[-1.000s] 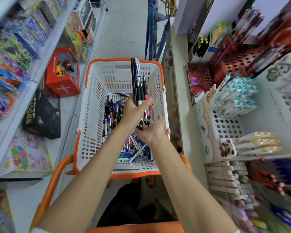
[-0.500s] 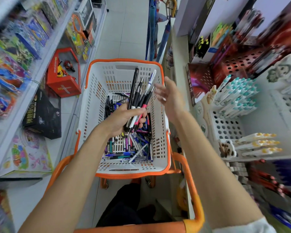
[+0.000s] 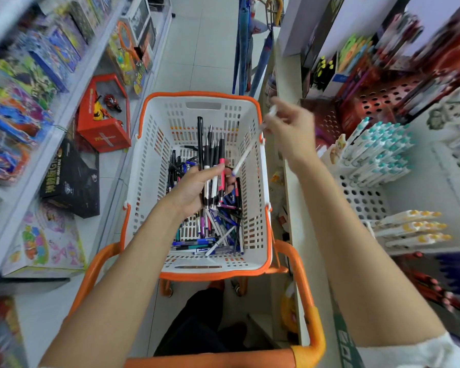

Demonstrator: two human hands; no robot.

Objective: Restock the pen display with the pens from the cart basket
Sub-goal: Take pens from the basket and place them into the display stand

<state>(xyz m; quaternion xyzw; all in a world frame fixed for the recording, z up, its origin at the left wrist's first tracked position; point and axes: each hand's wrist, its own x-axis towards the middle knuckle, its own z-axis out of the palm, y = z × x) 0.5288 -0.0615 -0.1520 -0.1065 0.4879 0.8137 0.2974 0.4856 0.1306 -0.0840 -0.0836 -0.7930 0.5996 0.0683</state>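
The pen display (image 3: 364, 200) stood right of the cart basket (image 3: 149, 166). Over the basket, the left hand (image 3: 194, 187) gripped an upright pen bundle (image 3: 214, 158); the right hand (image 3: 292, 131), nearer the display, pinched one white pen (image 3: 245, 155) slanting down-left.
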